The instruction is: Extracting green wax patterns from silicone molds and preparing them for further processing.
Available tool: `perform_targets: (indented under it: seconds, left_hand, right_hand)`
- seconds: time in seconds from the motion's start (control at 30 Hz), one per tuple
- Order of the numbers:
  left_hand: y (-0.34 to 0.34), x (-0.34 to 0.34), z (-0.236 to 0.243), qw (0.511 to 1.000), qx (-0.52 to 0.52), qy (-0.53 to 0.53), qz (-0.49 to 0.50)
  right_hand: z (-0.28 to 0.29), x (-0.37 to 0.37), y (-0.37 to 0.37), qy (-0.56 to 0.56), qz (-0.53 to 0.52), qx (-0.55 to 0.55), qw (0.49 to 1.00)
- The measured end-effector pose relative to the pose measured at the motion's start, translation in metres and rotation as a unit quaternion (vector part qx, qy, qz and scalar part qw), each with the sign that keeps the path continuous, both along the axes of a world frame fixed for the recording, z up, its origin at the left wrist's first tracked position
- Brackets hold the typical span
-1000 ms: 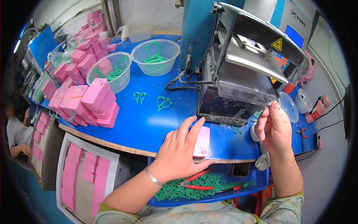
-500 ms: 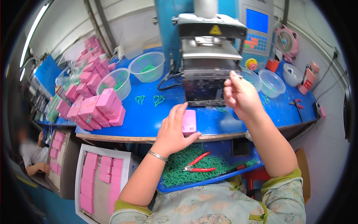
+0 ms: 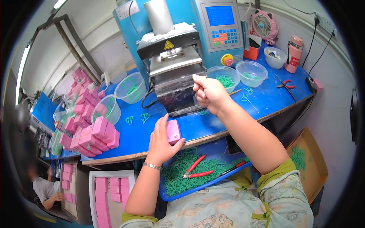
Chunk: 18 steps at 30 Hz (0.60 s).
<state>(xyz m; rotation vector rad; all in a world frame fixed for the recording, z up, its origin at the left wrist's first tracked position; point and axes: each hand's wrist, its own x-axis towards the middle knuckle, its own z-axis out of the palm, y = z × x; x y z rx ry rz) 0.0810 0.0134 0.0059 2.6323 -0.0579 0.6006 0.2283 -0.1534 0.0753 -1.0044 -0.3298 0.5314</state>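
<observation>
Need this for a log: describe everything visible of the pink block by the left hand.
The pink block is smooth-looking, rounded at its corners, with small dark marks; its material is unclear. It rests on the blue tabletop near the front edge. The left hand cups it, fingers covering its left side, thumb by the near end.

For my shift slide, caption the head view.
Left hand against a pink block, right hand curled before the press.
</observation>
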Motion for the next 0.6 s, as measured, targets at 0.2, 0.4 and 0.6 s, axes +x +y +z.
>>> perform_targets:
  seconds: [0.2,0.4,0.6]
  left_hand:
    - [-0.003,0.008,0.001,1.0,0.002,-0.005,-0.011]
    - [-0.003,0.004,0.001,0.998,0.002,-0.022,0.056]
    - [-0.008,-0.043,-0.035,0.977,-0.055,-0.198,0.061]
  right_hand:
    - [0.007,0.017,0.003,0.07,0.021,-0.021,0.997]
    - [0.005,0.027,0.004,0.037,0.083,0.006,0.996]
    - [-0.014,0.039,-0.005,-0.013,0.143,0.054,0.988]
